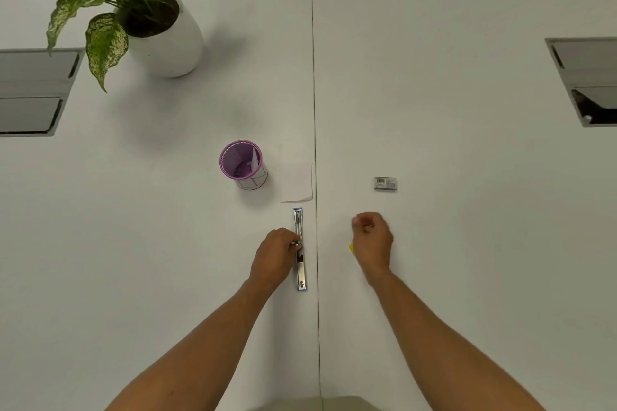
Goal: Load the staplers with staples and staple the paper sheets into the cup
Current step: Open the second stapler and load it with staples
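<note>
Shiny metal stapler (299, 250), purple mesh cup (241, 162), matt white table (467, 243).

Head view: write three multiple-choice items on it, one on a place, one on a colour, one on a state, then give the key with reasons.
1. Where does the staple box lie?
A. inside the cup
B. on the table, right of the table seam
C. under the plant pot

2. What colour is the mesh cup?
A. purple
B. black
C. red

3. In what state is the stapler?
A. closed and standing upright
B. swung open and lying flat
C. dropped into the cup

Key:
1 B: the box sits on the white table, beyond the right hand and right of the seam.
2 A: its rim and mesh wall show purple.
3 B: it lies stretched out in one long metal line on the table, while the left hand pinches it at the middle.
</note>
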{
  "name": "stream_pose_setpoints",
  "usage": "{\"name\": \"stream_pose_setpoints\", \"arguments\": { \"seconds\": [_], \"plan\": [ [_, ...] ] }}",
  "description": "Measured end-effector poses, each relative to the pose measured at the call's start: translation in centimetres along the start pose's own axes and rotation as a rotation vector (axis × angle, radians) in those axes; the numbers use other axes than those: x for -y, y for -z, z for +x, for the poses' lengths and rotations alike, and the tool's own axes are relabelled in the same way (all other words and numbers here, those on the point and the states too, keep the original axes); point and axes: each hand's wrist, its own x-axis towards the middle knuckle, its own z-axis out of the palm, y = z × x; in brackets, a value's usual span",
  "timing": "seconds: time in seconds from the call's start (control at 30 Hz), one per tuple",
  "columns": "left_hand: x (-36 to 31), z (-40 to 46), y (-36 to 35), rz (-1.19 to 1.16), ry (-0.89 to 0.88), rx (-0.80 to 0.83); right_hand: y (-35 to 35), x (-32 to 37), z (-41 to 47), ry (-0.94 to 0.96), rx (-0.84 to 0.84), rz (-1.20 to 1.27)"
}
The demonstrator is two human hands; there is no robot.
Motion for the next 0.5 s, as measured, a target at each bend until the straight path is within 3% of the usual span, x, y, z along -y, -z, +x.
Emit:
{"name": "stream_pose_setpoints", "arguments": {
  "seconds": [0.13, 0.33, 0.5],
  "plan": [
    [-0.6, -0.8, 0.2, -0.025, -0.032, -0.048, -0.9, 0.5, -3.3, -0.067, 0.192, 0.121],
    [-1.2, -2.2, 0.8, -0.105, -0.174, -0.076, -2.5, 0.1, -5.1, -0.206, 0.460, 0.106],
    [-1.2, -3.6, 0.6, -0.142, -0.333, -0.042, -2.3, 1.2, -6.0, -0.407, 0.597, 0.438]
  ]
}}
